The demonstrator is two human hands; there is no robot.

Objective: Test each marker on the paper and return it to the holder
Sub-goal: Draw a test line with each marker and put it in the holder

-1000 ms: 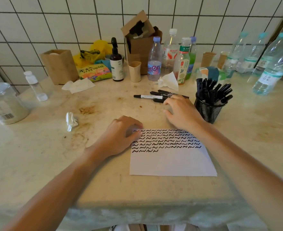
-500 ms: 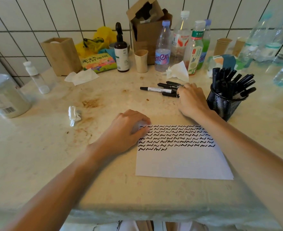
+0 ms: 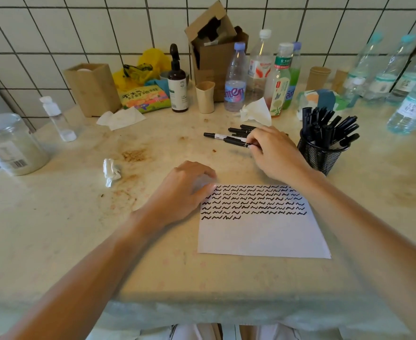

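Observation:
A white paper lies near the table's front edge, its upper half filled with rows of black squiggles. My left hand rests curled on the paper's top left corner. Behind the paper lie several loose black markers. My right hand is over their right ends, fingers pinched on one black marker that lies almost flat. A black mesh holder packed with several black markers stands just right of that hand.
Plastic bottles, a brown spray bottle, cardboard boxes and paper cups line the tiled wall. Crumpled tissues lie at left and behind the markers. A clear jar stands far left; more water bottles far right.
My right hand has reached back from near the paper to the loose markers and closed its fingers on one. My left hand stays on the paper's corner.

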